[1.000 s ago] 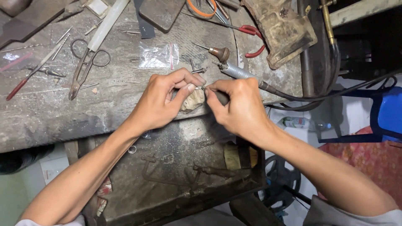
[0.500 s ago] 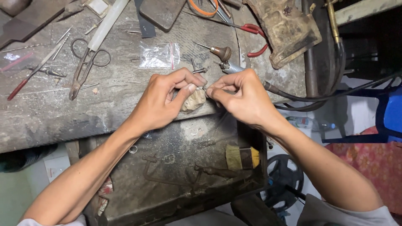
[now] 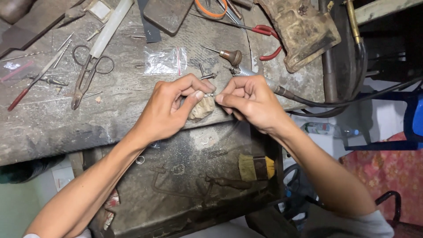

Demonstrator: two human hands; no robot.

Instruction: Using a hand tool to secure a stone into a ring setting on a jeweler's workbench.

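Note:
My left hand and my right hand meet fingertip to fingertip over a worn wooden bench peg at the front edge of the workbench. Both pinch a small metal piece between thumb and forefinger; its shape is too small to tell. A rotary handpiece with a dark cable lies on the bench just behind my right hand.
Shears, a small plastic bag, a wooden-handled graver, red-handled pliers and a red-handled file lie on the bench. A metal tray below holds a brush and a saw frame.
My right hand has moved left and up until its fingertips meet my left hand's at the small piece. My left hand has stayed over the peg.

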